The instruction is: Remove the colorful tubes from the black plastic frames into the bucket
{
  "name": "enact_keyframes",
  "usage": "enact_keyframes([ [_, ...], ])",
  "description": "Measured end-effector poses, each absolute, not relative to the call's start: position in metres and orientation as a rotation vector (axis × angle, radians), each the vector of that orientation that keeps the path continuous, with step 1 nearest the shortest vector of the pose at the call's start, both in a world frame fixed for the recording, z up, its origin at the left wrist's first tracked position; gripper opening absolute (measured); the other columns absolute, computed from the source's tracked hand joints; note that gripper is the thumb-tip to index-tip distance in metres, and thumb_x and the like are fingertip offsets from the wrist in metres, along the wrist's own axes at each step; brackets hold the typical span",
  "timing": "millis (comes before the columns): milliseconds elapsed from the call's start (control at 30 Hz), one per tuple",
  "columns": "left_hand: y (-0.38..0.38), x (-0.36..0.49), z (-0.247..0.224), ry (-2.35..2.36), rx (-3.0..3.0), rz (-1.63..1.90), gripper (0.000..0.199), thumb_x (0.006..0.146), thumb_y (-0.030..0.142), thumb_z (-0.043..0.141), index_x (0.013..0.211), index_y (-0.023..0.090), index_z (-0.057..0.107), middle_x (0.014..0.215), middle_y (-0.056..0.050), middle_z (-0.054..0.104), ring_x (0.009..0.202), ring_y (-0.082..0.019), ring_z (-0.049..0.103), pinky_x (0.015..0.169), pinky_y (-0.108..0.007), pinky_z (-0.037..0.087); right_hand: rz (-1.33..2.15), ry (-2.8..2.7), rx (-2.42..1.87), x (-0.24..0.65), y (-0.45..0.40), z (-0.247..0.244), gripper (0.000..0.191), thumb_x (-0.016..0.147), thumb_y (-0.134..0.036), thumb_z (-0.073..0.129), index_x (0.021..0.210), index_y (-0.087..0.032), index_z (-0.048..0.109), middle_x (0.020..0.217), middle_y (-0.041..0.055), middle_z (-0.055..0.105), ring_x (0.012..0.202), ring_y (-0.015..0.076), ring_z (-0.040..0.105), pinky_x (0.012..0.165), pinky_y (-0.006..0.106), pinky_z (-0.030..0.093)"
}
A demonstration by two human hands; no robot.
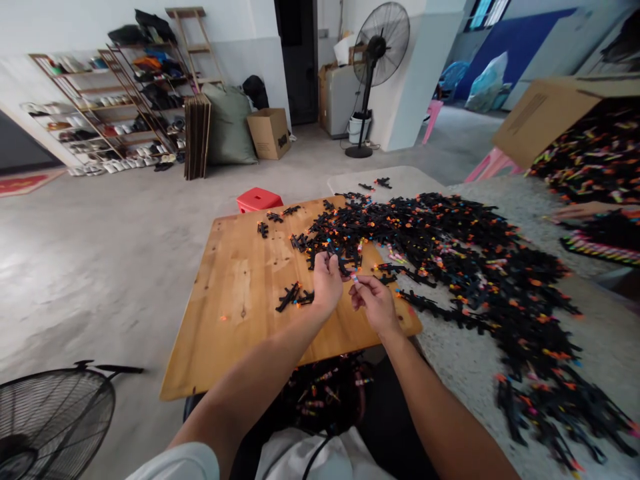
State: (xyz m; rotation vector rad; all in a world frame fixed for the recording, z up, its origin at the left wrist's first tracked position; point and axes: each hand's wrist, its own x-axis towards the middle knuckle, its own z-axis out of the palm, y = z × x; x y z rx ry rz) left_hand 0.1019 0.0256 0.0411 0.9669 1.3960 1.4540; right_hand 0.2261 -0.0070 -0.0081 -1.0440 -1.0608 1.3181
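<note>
Over the wooden board (235, 267), my left hand (327, 280) is closed on a small black toy gun (341, 263). Just to its right, my right hand (374, 301) pinches a small pinkish-white piece (355, 279) close to the gun's end. Beyond both hands spreads a large pile of black toy guns (410, 223) with orange, blue and pink bits. A few more guns (289, 297) lie on the board left of my left hand.
A person's hand (575, 211) is at the far right, by a tipped cardboard box (550, 117) full of toy pieces. A red stool (259, 199) stands behind the board. A black fan (55, 420) is at lower left. Beneath the board's near edge sits a container of pieces.
</note>
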Motion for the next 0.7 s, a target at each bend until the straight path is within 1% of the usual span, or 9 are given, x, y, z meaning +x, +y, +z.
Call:
enact_keyframes([
  [100, 0.024, 0.104, 0.035, 1.384, 0.918, 1.460, 0.007, 0.105, 0.029, 0.044, 0.104, 0.022, 0.045, 0.091, -0.001, 0.064, 0.068, -0.014, 0.069, 0.061, -0.027, 0.058, 1.189, -1.217, -1.147, 0.228, -0.009, -0.008, 0.032, 0.088, -0.050, 0.068, 0.100, -0.021, 0.068, 0.076, 0.0016, 0.069, 0.051, 0.0131, 0.056, 0.048, 0.026, 0.046],
  [233, 0.019, 0.106, 0.025, 1.361, 0.768, 1.437, 0.011, 0.105, 0.032, 0.040, 0.105, 0.022, 0.044, 0.097, -0.005, 0.068, 0.073, -0.016, 0.073, 0.064, -0.028, 0.059, 1.124, -1.444, -1.221, 0.229, -0.017, -0.008, 0.027, 0.092, -0.047, 0.063, 0.102, -0.023, 0.069, 0.080, 0.0030, 0.072, 0.054, 0.0145, 0.059, 0.050, 0.026, 0.047],
  [333, 0.011, 0.103, 0.017, 1.332, 0.684, 1.479, 0.019, 0.104, 0.040, 0.043, 0.106, 0.021, 0.046, 0.100, -0.007, 0.072, 0.077, -0.017, 0.075, 0.067, -0.029, 0.059, 1.240, -1.570, -1.167, 0.229, -0.024, -0.006, 0.027, 0.094, -0.047, 0.061, 0.103, -0.024, 0.071, 0.080, 0.0023, 0.073, 0.054, 0.0153, 0.060, 0.052, 0.026, 0.049],
  [400, 0.001, 0.098, 0.012, 1.340, 0.658, 1.501, 0.028, 0.101, 0.048, 0.048, 0.102, 0.020, 0.048, 0.097, -0.008, 0.074, 0.074, -0.017, 0.074, 0.065, -0.029, 0.059, 1.359, -1.704, -1.090, 0.233, -0.021, -0.002, 0.028, 0.094, -0.048, 0.062, 0.101, -0.023, 0.073, 0.079, 0.0019, 0.074, 0.056, 0.0162, 0.063, 0.056, 0.027, 0.051],
  [467, -0.013, 0.087, 0.008, 1.364, 0.686, 1.470, 0.035, 0.096, 0.055, 0.054, 0.098, 0.020, 0.050, 0.091, -0.006, 0.074, 0.069, -0.017, 0.072, 0.061, -0.028, 0.057, 1.447, -1.898, -1.053, 0.242, -0.007, 0.004, 0.031, 0.096, -0.049, 0.060, 0.096, -0.021, 0.075, 0.081, 0.0032, 0.076, 0.062, 0.0175, 0.068, 0.061, 0.027, 0.054],
  [533, -0.033, 0.072, 0.007, 1.402, 0.821, 1.358, 0.037, 0.091, 0.058, 0.057, 0.095, 0.021, 0.053, 0.082, -0.003, 0.072, 0.062, -0.016, 0.068, 0.057, -0.026, 0.054, 1.318, -2.045, -1.260, 0.255, 0.020, 0.011, 0.037, 0.101, -0.046, 0.052, 0.094, -0.020, 0.076, 0.085, 0.0043, 0.078, 0.068, 0.0177, 0.071, 0.064, 0.025, 0.054],
  [600, -0.054, 0.055, 0.011, 1.454, 1.096, 1.125, 0.033, 0.091, 0.055, 0.057, 0.091, 0.022, 0.058, 0.073, 0.000, 0.070, 0.058, -0.015, 0.064, 0.054, -0.024, 0.049, 0.931, -2.024, -1.678, 0.265, 0.058, 0.016, 0.036, 0.104, -0.037, 0.045, 0.099, -0.019, 0.077, 0.092, 0.0059, 0.080, 0.076, 0.0178, 0.073, 0.071, 0.024, 0.054],
  [667, -0.072, 0.041, 0.019, 1.516, 1.459, 0.771, 0.027, 0.091, 0.047, 0.057, 0.085, 0.023, 0.066, 0.069, 0.000, 0.070, 0.059, -0.016, 0.064, 0.057, -0.024, 0.046, 0.684, -1.947, -1.902, 0.269, 0.098, 0.017, 0.033, 0.102, -0.027, 0.045, 0.103, -0.016, 0.077, 0.106, 0.0120, 0.079, 0.096, 0.0218, 0.074, 0.083, 0.026, 0.052],
  [700, -0.078, 0.036, 0.023, 1.554, 1.627, 0.585, 0.025, 0.091, 0.044, 0.058, 0.080, 0.024, 0.069, 0.069, 0.000, 0.071, 0.062, -0.016, 0.065, 0.059, -0.025, 0.046, 0.621, -1.925, -1.962, 0.269, 0.116, 0.016, 0.033, 0.101, -0.026, 0.046, 0.104, -0.015, 0.077, 0.111, 0.0146, 0.078, 0.104, 0.0240, 0.073, 0.088, 0.028, 0.051],
])
